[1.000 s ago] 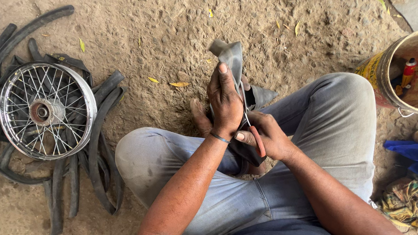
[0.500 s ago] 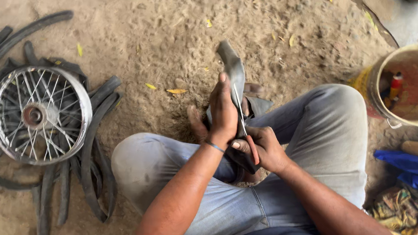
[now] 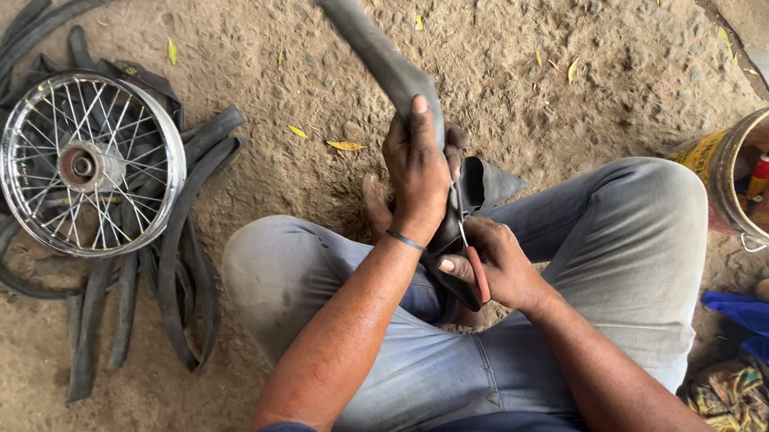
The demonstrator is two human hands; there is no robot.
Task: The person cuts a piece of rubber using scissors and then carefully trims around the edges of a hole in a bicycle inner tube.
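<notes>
I sit cross-legged on sandy ground in grey trousers. My left hand (image 3: 420, 169) grips a black rubber inner tube strip (image 3: 370, 46) that rises away from me, its far end blurred. My right hand (image 3: 490, 265) holds red-handled scissors (image 3: 471, 259) whose blades bite into the rubber just below my left hand. A folded part of the rubber (image 3: 488, 183) hangs down between my knees.
A spoked chrome wheel rim (image 3: 87, 165) lies at the left on a pile of cut black rubber strips (image 3: 180, 255). At the right stands a round bucket (image 3: 723, 151) holding tools, with blue cloth (image 3: 764, 333) and a patterned rag (image 3: 740, 404) beside it.
The rubber strip has lengthened upward beyond my left hand as the scissors worked along it. The view shifted slightly, and both hands stay together over my lap.
</notes>
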